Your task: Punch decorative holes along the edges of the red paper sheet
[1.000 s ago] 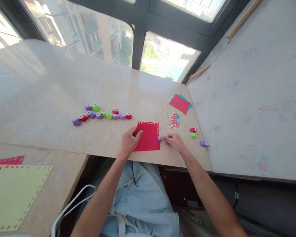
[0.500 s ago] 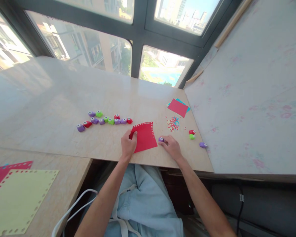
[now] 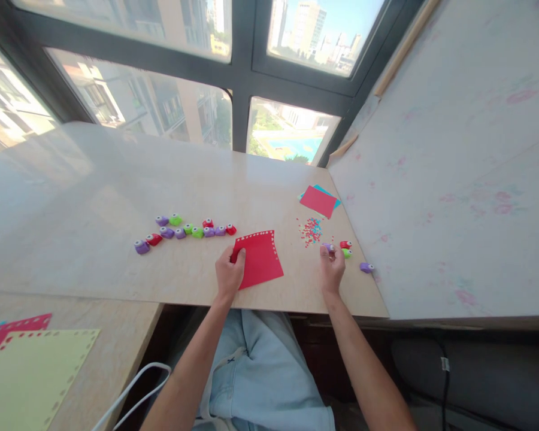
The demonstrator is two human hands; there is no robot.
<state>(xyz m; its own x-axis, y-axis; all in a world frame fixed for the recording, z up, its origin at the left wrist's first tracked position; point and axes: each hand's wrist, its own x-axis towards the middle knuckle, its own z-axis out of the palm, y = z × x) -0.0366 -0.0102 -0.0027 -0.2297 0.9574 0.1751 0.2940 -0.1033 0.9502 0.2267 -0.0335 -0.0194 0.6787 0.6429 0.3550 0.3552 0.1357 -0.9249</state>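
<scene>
"Take the red paper sheet (image 3: 261,262) as your mark. What lies farthest left of it?"

"A pale yellow sheet (image 3: 40,383), well to its left and nearer the person, with holes along its edges. It overlaps another red sheet (image 3: 24,323), also hole-edged."

"And next?"

"Purple, green and red craft punches (image 3: 197,232) in an uneven row, left of the mark and slightly beyond it. The row's last red one sits just off the mark's far left corner."

"Who has hold of the mark?"

"The left hand (image 3: 230,273). Its fingers grip the left edge, thumb on top. The sheet is over the surface (image 3: 184,179), holes running along its far edge and partway down its right one."

"To the right of it?"

"A scatter of red, blue and pale paper bits (image 3: 311,231), then small cards (image 3: 318,201) farther back, red over blue."

"The right hand (image 3: 332,269)?"

"Right of the mark, apart from it, fingers pinching a small purple punch (image 3: 327,246)."

"Anything past that?"

"A red punch (image 3: 345,244) and a green punch (image 3: 347,254) just beside that hand, then a second purple punch (image 3: 366,267), farthest right of the mark."
</scene>
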